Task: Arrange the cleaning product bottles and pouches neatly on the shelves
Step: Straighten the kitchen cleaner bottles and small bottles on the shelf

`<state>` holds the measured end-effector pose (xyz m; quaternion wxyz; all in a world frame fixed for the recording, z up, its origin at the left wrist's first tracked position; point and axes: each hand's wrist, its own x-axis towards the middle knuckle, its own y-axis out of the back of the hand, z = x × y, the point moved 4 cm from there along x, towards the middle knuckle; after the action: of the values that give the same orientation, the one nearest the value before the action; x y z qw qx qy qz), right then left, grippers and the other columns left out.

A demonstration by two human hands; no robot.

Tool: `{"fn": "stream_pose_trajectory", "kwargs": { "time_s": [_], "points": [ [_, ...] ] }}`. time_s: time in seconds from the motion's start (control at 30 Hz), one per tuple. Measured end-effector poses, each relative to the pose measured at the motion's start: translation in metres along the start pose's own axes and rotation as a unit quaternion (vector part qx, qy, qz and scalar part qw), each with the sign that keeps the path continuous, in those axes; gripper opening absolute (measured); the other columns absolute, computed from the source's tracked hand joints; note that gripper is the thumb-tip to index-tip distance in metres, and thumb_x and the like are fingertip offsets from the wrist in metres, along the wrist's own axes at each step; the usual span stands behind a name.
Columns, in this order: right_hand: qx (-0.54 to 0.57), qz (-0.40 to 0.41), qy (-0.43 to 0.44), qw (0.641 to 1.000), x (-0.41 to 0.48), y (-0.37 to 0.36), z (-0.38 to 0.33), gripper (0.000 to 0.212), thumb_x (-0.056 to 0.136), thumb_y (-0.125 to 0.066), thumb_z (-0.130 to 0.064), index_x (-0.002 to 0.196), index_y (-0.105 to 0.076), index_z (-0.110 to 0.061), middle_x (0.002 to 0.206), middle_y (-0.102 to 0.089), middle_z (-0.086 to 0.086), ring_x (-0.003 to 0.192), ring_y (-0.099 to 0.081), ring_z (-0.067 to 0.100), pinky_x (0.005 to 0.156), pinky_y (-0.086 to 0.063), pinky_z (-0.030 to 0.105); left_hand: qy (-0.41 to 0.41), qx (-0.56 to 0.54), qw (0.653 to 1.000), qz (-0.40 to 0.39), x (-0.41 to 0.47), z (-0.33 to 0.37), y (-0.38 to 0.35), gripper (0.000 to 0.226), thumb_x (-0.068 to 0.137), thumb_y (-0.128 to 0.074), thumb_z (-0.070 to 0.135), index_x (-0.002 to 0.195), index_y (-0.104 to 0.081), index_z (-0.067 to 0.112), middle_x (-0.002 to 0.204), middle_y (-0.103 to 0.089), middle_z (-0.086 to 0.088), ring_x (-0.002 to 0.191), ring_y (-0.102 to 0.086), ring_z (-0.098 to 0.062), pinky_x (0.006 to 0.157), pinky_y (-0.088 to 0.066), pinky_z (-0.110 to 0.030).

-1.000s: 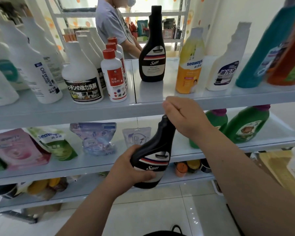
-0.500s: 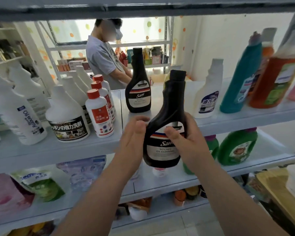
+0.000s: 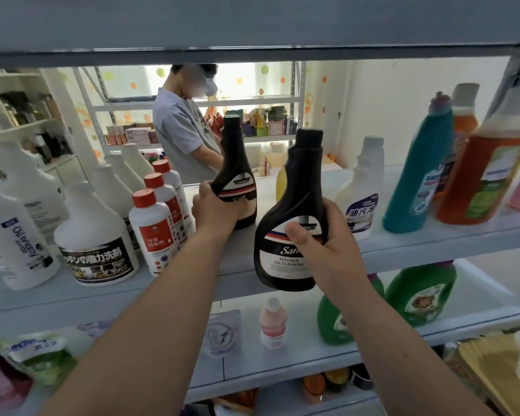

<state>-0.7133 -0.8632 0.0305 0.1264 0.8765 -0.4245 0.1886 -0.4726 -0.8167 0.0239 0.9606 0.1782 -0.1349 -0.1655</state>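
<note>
Two matching black cleaner bottles, one in each hand, at the middle shelf

My right hand point(image 3: 333, 250) is wrapped round the shoulder of the black bottle point(image 3: 282, 265), held in the air just in front of the middle shelf point(image 3: 433, 249). My left hand point(image 3: 213, 210) clasps the lower body of its twin point(image 3: 234, 163), which stands on that shelf. I judge both to be stiff, glossy plastic, weighted low by liquid and slick across the label. The waist under the narrow neck looks the surest hold.
</note>
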Motion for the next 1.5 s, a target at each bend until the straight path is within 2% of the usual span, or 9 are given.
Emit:
{"fn": "stream_pose_trajectory", "kwargs": {
  "time_s": [0.13, 0.37, 0.53, 0.73, 0.87, 1.0, 1.1, 1.27, 1.5],
  "points": [
    [-0.007, 0.014, 0.007, 1.0, 0.004, 0.003, 0.003, 0.034, 0.092, -0.073, -0.026, 0.114, -0.055, -0.046, 0.103, -0.07, -0.026, 0.097, -0.066, -0.006, 0.073, -0.052, 0.012, -0.018, -0.051, 0.998, -0.037, -0.026, 0.002, 0.002, 0.054, 0.086, -0.076, 0.025, 0.125, -0.039, 0.022, 0.12, -0.061, 0.003, 0.105, -0.055, -0.017, 0.088, -0.043, -0.033],
    [-0.046, 0.027, 0.025, 0.998, 0.003, 0.009, -0.007, 0.033, 0.091, -0.072, -0.034, 0.111, -0.053, -0.052, 0.103, -0.068, -0.028, 0.097, -0.064, -0.009, 0.071, -0.049, 0.007, -0.081, -0.164, 0.982, -0.05, -0.113, -0.011, 0.048, 0.046, 0.085, -0.079, 0.022, 0.113, -0.051, 0.046, 0.106, -0.068, 0.021, 0.1, -0.064, 0.004, 0.09, -0.053, -0.028],
    [-0.031, 0.01, 0.027, 0.999, 0.003, -0.01, -0.011, 0.035, 0.091, -0.071, -0.036, 0.12, -0.052, -0.043, 0.103, -0.068, -0.029, 0.098, -0.066, -0.007, 0.073, -0.052, 0.01, -0.027, -0.267, 0.96, -0.076, -0.146, -0.039, 0.086, 0.054, 0.077, -0.079, 0.028, 0.123, -0.057, 0.046, 0.116, -0.072, 0.015, 0.108, -0.068, -0.006, 0.089, -0.057, -0.032],
    [-0.07, -0.003, 0.017, 0.997, 0.016, -0.055, -0.001, 0.044, 0.092, -0.073, -0.035, 0.129, -0.049, -0.032, 0.11, -0.063, -0.022, 0.103, -0.062, -0.005, 0.079, -0.048, 0.012, 0.019, -0.3, 0.945, -0.127, -0.163, -0.067, 0.116, 0.061, 0.074, -0.083, 0.036, 0.129, -0.057, 0.043, 0.122, -0.072, 0.005, 0.113, -0.069, -0.019, 0.095, -0.055, -0.055],
    [-0.108, -0.032, 0.005, 0.994, 0.032, -0.085, 0.002, 0.042, 0.095, -0.069, -0.033, 0.128, -0.045, -0.027, 0.099, -0.057, -0.026, 0.084, -0.055, -0.018, 0.064, -0.039, -0.002, 0.042, -0.325, 0.933, -0.146, -0.17, -0.08, 0.125, 0.059, 0.079, -0.07, 0.023, 0.134, -0.054, 0.039, 0.123, -0.072, 0.001, 0.113, -0.069, -0.023, 0.09, -0.058, -0.051],
    [-0.157, -0.04, 0.027, 0.986, 0.048, -0.106, 0.002, 0.067, 0.09, -0.076, -0.035, 0.144, -0.04, -0.023, 0.122, -0.057, -0.007, 0.106, -0.055, 0.003, 0.097, -0.049, 0.024, 0.058, -0.323, 0.933, -0.145, -0.171, -0.091, 0.129, 0.066, 0.077, -0.072, 0.027, 0.14, -0.052, 0.033, 0.124, -0.072, 0.001, 0.114, -0.069, -0.022, 0.092, -0.058, -0.048],
    [-0.268, -0.051, 0.113, 0.956, 0.055, -0.113, -0.006, 0.093, 0.087, -0.079, -0.032, 0.158, -0.019, -0.035, 0.131, -0.04, -0.001, 0.111, -0.043, 0.005, 0.097, -0.039, 0.019, 0.068, -0.327, 0.932, -0.139, -0.169, -0.096, 0.13, 0.065, 0.076, -0.073, 0.028, 0.138, -0.053, 0.032, 0.123, -0.072, 0.001, 0.113, -0.069, -0.023, 0.094, -0.057, -0.049],
    [-0.554, -0.089, 0.207, 0.801, 0.074, -0.126, -0.009, 0.061, 0.1, -0.059, -0.04, 0.154, -0.031, -0.038, 0.132, -0.045, 0.023, 0.122, -0.048, 0.042, 0.097, -0.048, 0.05, 0.084, -0.331, 0.931, -0.132, -0.166, -0.099, 0.129, 0.06, 0.074, -0.074, 0.031, 0.131, -0.055, 0.036, 0.117, -0.074, 0.002, 0.109, -0.071, -0.022, 0.092, -0.057, -0.055],
    [-0.539, -0.156, 0.146, 0.815, 0.106, -0.136, -0.001, 0.053, 0.103, -0.056, -0.031, 0.15, -0.031, -0.036, 0.142, -0.036, 0.023, 0.128, -0.044, 0.047, 0.102, -0.046, 0.056, 0.099, -0.334, 0.928, -0.129, -0.165, -0.099, 0.125, 0.061, 0.072, -0.075, 0.034, 0.131, -0.056, 0.036, 0.118, -0.074, 0.002, 0.11, -0.071, -0.023, 0.093, -0.057, -0.057]
  ]
}}
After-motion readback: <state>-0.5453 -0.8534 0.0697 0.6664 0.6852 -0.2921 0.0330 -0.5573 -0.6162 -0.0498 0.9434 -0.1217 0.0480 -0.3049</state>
